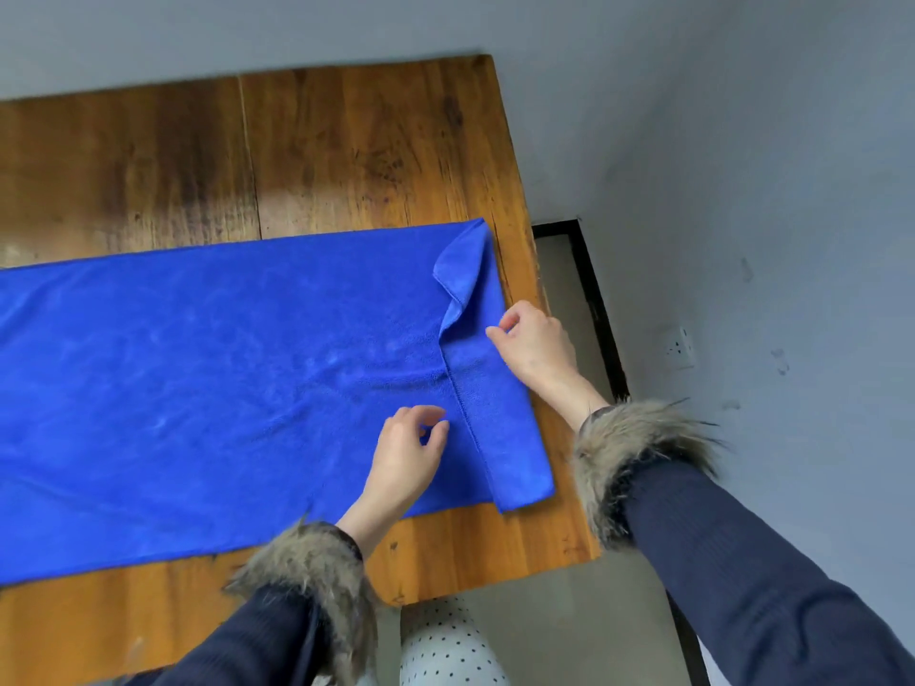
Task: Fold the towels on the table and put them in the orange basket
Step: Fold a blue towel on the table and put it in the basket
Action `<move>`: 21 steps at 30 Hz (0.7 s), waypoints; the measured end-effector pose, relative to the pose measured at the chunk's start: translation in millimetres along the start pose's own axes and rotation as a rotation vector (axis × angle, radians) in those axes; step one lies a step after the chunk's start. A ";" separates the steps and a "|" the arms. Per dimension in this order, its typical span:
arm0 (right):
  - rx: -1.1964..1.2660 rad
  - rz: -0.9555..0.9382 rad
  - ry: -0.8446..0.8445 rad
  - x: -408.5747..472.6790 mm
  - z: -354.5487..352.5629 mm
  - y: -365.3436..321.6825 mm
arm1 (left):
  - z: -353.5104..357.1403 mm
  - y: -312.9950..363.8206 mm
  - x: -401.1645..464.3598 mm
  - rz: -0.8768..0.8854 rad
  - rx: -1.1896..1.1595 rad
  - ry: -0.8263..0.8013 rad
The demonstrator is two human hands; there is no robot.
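Fur-cuffed sleeves (307,571) lead to both hands over a blue towel (198,378) spread on the tabletop (346,141). Left hand (408,453) hovers loosely curled, grasping nothing; right hand (532,341) likewise, beside the folded end.

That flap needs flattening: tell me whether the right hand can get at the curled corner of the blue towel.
Probably yes. The right hand hovers beside the curled corner of the blue towel, with nothing lying between them; the left hand sits nearer, out of the way.
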State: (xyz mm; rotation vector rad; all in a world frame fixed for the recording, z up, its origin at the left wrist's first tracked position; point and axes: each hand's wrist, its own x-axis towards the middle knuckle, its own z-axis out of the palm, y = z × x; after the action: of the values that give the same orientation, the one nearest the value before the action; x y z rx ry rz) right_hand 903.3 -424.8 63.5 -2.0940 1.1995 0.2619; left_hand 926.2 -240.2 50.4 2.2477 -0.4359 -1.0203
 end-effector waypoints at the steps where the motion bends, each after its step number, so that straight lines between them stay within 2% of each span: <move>1: -0.029 -0.023 0.057 3.0 -1.7 -0.8 | 2.1 1.9 1.1 -0.031 -0.043 -0.011; 4: -0.072 -0.245 0.174 11.8 -1.8 -14.1 | 6.6 6.4 6.0 -0.048 -0.043 -0.015; 8: -0.272 -0.508 0.229 31.7 6.5 -38.3 | 11.8 9.6 11.0 -0.068 0.023 -0.009; 12: -0.449 -0.457 0.165 50.4 23.3 -53.3 | 16.7 10.4 16.2 -0.103 0.064 0.040; 17: -0.500 -0.425 0.155 59.8 30.3 -49.8 | 23.7 13.1 19.8 -0.123 0.128 -0.005; 19: -0.453 -0.406 0.173 61.7 27.6 -49.7 | 25.1 16.1 16.7 -0.094 0.158 -0.007; 21: -0.331 -0.351 0.197 61.1 22.8 -51.3 | 24.7 17.3 11.4 -0.079 0.073 0.002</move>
State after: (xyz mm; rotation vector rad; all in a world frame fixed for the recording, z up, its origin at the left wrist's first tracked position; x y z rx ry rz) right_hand 982.6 -434.4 41.2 -2.6263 0.9183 0.0974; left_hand 914.0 -269.2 43.0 2.3471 -0.3921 -1.0570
